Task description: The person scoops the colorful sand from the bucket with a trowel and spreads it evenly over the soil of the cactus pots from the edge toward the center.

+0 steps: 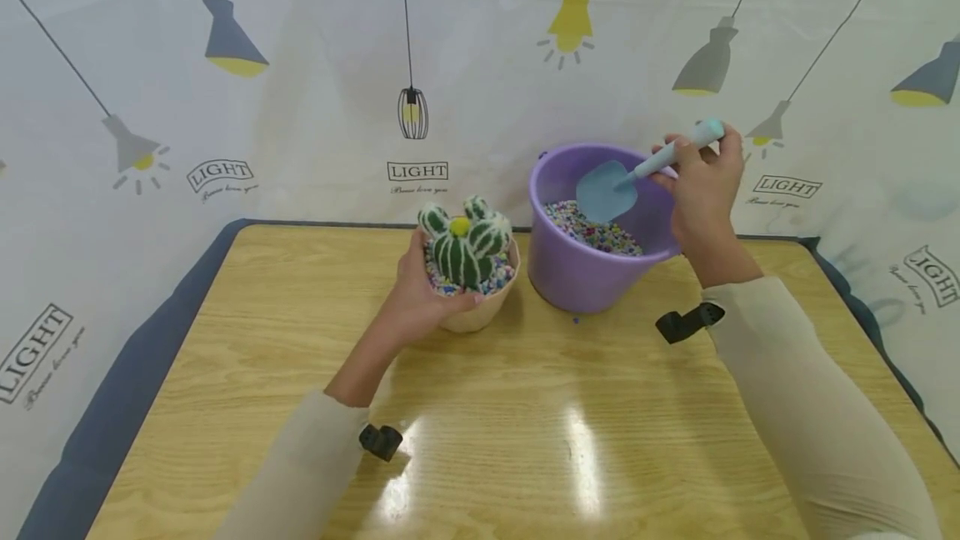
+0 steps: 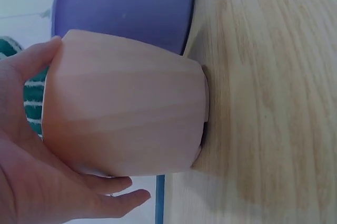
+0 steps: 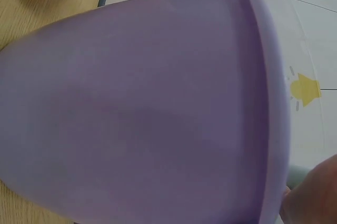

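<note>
A knitted-looking green and white cactus with a yellow top stands in a pale pink pot, among small multicoloured pebbles. My left hand holds that pot by its side, thumb and fingers spread around the rim. To its right, a purple bucket contains more coloured pebbles. Above them, my right hand grips a light blue trowel by its handle, the blade tilted inside the bucket's opening. The blade looks bare. In the right wrist view the bucket wall hides most of the trowel.
The wooden table runs up to a white cloth backdrop printed with lamps, close behind the pot and bucket. A single dark pebble lies on the table in front of the bucket.
</note>
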The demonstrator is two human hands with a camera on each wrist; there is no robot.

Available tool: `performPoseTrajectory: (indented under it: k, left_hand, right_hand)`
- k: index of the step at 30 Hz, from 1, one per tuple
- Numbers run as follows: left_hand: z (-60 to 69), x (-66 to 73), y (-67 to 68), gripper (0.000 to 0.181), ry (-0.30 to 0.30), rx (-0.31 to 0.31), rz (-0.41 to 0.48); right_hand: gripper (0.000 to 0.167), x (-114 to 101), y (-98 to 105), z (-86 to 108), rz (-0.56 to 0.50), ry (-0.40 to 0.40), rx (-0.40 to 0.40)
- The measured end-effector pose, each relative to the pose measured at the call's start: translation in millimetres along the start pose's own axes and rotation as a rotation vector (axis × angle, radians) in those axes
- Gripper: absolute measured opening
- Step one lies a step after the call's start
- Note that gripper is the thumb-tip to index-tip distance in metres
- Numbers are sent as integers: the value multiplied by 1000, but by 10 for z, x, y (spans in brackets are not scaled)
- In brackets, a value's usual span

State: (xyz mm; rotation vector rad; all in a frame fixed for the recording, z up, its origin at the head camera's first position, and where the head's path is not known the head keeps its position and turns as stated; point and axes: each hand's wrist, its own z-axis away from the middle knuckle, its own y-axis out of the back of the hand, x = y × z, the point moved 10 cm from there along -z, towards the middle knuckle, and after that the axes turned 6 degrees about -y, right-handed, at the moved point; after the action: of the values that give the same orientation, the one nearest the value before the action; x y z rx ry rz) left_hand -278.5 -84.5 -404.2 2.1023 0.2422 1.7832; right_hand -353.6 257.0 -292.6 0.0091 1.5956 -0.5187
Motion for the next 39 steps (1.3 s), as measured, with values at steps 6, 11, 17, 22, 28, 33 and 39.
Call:
performPoseTrajectory:
  k: [6, 11, 17, 22, 28, 33, 39]
  left_hand:
    - [116, -28, -32, 120, 108, 8, -129]
    - [144, -36, -41, 128, 116, 49, -184]
    - [152, -46, -33, 132, 138, 90, -204]
    - [140, -44, -32, 129, 147, 87, -204]
    - [114, -57, -24, 129, 147, 75, -193]
    - [95, -72, -19, 125, 140, 62, -197]
    - [72, -78, -12, 123, 135, 52, -206]
  right_hand:
    - [20, 0, -62, -48, 68, 45, -5]
    - [22, 13, -129, -98, 143, 82, -27]
    - [24, 27, -238, -149, 258, 138, -100]
    - [26, 42, -242, -178, 315, 161, -117]
    - [28, 54, -255, -204, 411, 196, -130]
    - [26, 95, -253, -223, 407, 189, -163]
    - [28, 142, -272, -256, 454, 195, -192]
